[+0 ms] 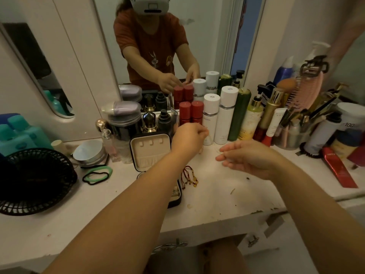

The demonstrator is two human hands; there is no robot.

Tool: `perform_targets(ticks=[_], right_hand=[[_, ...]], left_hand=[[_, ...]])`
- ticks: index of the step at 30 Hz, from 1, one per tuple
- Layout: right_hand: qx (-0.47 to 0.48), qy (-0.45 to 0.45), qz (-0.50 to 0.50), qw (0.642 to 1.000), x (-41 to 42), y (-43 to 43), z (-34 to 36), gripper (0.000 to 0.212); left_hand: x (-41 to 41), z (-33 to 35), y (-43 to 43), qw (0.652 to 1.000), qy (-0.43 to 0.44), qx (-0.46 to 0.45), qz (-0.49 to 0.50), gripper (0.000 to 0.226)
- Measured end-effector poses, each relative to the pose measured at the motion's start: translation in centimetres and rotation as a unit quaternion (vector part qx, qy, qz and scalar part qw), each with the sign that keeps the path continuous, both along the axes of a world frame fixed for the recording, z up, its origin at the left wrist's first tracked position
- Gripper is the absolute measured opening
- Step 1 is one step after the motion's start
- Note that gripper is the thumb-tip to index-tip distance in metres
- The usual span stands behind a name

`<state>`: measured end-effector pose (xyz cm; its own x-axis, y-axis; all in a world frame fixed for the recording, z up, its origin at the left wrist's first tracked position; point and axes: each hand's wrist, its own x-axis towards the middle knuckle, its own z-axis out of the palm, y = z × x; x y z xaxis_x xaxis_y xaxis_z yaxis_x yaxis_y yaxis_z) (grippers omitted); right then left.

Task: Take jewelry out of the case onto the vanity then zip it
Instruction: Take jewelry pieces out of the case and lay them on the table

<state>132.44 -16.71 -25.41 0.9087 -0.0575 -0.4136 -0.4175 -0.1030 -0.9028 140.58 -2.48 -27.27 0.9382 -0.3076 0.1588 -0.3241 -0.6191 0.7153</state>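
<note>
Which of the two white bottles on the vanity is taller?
The right white bottle, next to the green bottle; its cap tops the left white bottle.

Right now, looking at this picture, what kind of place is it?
Most likely a dressing table at home: a wall mirror behind a white vanity top, rows of cosmetic bottles, and an open jewelry case.
</note>
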Motion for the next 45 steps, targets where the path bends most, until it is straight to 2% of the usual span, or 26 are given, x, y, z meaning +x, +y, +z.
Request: perform_targets(ticks=[4,6,8,11,16,21,27,32,38,41,43,45], right_hand=[[0.046,0.032,-0.03,0.998,0.0,1.2,-3.7,0.017],[0.084,0.029,-0.051,0.995,-0.2,1.9,-5.5,0.012],[0.081,0.017,-0.068,0.994,-0.3,2.5,-7.0,0.008],[0.063,-0.012,-0.098,0.993,-0.1,3.2,-8.2,0.005],[-0.037,-0.055,-0.098,0.993,0.0,4.4,-8.8,0.006],[-0.183,-0.089,-0.067,0.977,-0.2,4.9,-9.4,0.005],[-0.321,-0.119,-0.008,0.939,-0.4,4.3,-9.6,0.013],[-0.374,-0.144,0.018,0.916,-0.8,4.4,-9.7,0.02],[-0.392,-0.153,0.019,0.907,-0.7,4.9,-9.8,0.019],[-0.396,-0.159,0.013,0.905,-0.8,5.0,-9.8,0.018],[-0.397,-0.162,0.01,0.904,-0.9,5.3,-9.9,0.018],[-0.4,-0.16,0.001,0.902,-0.9,5.6,-9.9,0.017]], left_hand=[[0.5,-2.3,-0.4,0.992,-0.028,0.121,-0.025,0.028],[0.6,-3.2,-0.4,0.981,-0.039,0.183,-0.047,0.04],[0.5,-3.6,-0.3,0.964,-0.044,0.25,-0.075,0.05],[0.6,-4.3,0.0,0.933,-0.074,0.335,-0.109,0.05],[1.0,-5.5,0.4,0.906,-0.12,0.386,-0.127,0.034],[0.8,-5.5,0.3,0.875,-0.136,0.445,-0.13,0.035],[0.9,-5.9,0.2,0.86,-0.151,0.467,-0.141,0.034],[0.5,-5.8,0.6,0.859,-0.178,0.461,-0.138,0.038],[-1.6,-4.1,3.0,0.898,-0.248,0.343,-0.121,0.047],[-3.3,-3.7,6.2,0.912,-0.287,0.289,-0.056,0.042],[-4.2,-4.5,8.8,0.913,-0.32,0.252,-0.006,0.029],[-5.2,-5.3,11.2,0.922,-0.303,0.237,0.031,0.032]])
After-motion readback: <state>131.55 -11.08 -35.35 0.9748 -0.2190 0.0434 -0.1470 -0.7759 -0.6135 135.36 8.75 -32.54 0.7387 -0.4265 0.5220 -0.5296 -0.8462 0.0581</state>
